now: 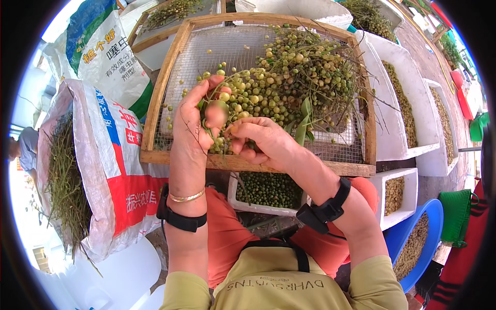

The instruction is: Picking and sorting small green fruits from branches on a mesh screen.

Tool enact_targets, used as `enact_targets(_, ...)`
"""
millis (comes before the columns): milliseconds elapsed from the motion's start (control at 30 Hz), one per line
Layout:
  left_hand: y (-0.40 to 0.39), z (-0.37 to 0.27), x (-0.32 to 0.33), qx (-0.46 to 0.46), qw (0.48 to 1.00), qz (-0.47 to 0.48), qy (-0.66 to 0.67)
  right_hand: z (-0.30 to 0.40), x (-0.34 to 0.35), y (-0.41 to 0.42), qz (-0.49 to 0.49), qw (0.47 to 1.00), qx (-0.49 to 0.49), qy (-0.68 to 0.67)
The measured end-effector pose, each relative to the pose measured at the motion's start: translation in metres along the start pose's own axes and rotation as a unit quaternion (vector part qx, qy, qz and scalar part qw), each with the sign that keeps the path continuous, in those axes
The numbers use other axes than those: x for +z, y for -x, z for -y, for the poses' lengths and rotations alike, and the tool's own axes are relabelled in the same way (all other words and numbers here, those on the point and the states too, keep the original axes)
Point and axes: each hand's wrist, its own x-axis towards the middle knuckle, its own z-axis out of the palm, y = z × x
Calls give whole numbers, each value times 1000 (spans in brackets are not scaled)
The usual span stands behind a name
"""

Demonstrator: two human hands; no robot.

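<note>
My left hand is raised over a wood-framed wire-mesh screen, its fingers curled around a sprig of small round yellow-green fruits. Close by on its right, my right hand has thumb and forefinger pinched at the sprig; what exactly lies between the fingertips is partly hidden. Loose fruits are spread across the mesh behind both hands. A heap of fruit-bearing twigs fills the screen's right side, with a few green leaves near the front. Below the screen's front edge sits a white foam box of dark green fruits.
Woven sacks stand at left, one holding bare stems. White foam boxes of fruit line the right side, near a blue basin and a green basket. Another person is at the far left.
</note>
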Motion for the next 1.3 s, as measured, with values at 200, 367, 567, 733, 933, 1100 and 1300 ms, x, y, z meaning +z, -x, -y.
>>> enact_targets(200, 19, -5, 27, 51, 994, -90, -44, 8, -15, 5, 24, 986, -82, -146)
enact_targets(367, 10, -19, 1, 21, 999, -41, 2, 12, -16, 11, 135, 966, -170, -139)
enact_targets(567, 9, -17, 8, 31, 997, -65, -26, 18, -26, 19, 246, 942, -169, -151)
enact_targets(733, 10, -17, 6, 51, 997, -45, -43, 30, -26, 28, 256, 941, -185, -124)
enact_targets(933, 9, -18, 8, 76, 994, -64, -34, 52, -24, 46, 191, 964, -184, -16)
enact_targets(1100, 17, 6, 29, 130, 974, -82, -167, 32, -5, 26, 92, 990, -98, -35)
enact_targets(1300, 13, 22, 36, 115, 962, -78, -233, 25, -3, 15, -19, 988, -144, 47)
